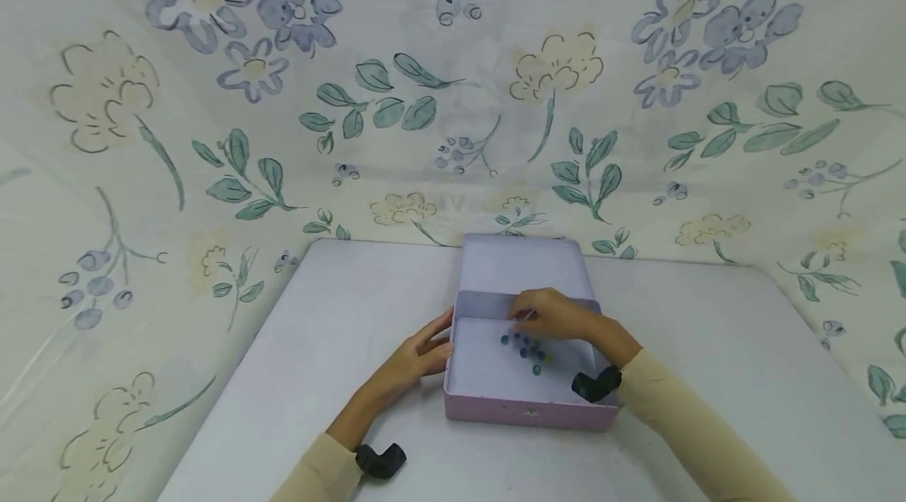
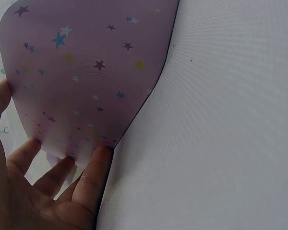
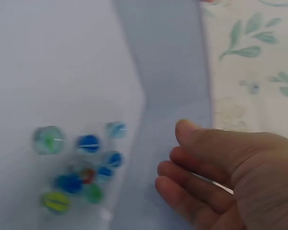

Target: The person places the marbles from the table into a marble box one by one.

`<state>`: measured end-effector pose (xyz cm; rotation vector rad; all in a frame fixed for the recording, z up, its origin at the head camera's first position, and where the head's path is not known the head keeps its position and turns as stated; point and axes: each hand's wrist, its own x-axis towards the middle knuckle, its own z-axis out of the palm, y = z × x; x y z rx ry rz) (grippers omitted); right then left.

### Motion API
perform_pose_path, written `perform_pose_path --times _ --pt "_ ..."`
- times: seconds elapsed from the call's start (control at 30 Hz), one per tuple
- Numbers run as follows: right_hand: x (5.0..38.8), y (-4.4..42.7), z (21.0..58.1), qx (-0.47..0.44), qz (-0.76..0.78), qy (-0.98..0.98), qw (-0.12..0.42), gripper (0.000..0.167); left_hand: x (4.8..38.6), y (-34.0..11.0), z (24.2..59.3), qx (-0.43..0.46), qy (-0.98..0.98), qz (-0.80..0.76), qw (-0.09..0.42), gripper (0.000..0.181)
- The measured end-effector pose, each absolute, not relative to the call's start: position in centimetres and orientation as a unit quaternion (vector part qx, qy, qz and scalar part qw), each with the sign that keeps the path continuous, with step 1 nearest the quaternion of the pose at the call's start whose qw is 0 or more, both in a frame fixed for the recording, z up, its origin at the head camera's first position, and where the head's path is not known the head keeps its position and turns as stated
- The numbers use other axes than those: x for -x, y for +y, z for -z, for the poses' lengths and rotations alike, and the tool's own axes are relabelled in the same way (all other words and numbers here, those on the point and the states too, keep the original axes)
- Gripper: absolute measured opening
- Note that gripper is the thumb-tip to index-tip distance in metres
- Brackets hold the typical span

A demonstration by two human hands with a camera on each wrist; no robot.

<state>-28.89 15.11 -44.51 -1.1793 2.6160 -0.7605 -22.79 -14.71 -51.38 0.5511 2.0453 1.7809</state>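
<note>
An open pinkish-lilac metal box (image 1: 488, 407) stands on the table, its star-printed side wall (image 2: 98, 64) filling much of the left wrist view. My left hand (image 1: 410, 360) rests its outstretched fingertips against that wall. Several glass marbles (image 3: 89, 143) lie grouped on the box floor, among them blue ones, a yellow one (image 3: 56, 202) and a clear one with a green swirl (image 3: 49, 140). Inside the box, near the back wall, my right hand (image 1: 555, 315) hovers with loosely bent fingers beside the marbles. No marble shows between its thumb and fingers.
The box lid (image 1: 524, 266) is folded back toward the far table edge. A white table (image 1: 368, 282) spreads to both sides. Floral-print sheeting (image 1: 453, 132) rises behind it. Dark wrist devices (image 1: 597, 384) sit by both cuffs.
</note>
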Motion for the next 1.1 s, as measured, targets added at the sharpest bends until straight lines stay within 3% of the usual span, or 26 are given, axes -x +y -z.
perform_pose_path --times 0.5,1.1 --pt "26.5 20.7 40.2 0.369 0.291 0.883 -0.007 0.021 22.8 -14.8 51.3 -0.204 0.723 -0.633 0.184 0.067" --pt "22.4 27.3 41.6 0.325 0.307 0.894 -0.032 0.024 22.8 -14.8 51.5 -0.209 0.724 -0.633 0.180 0.068"
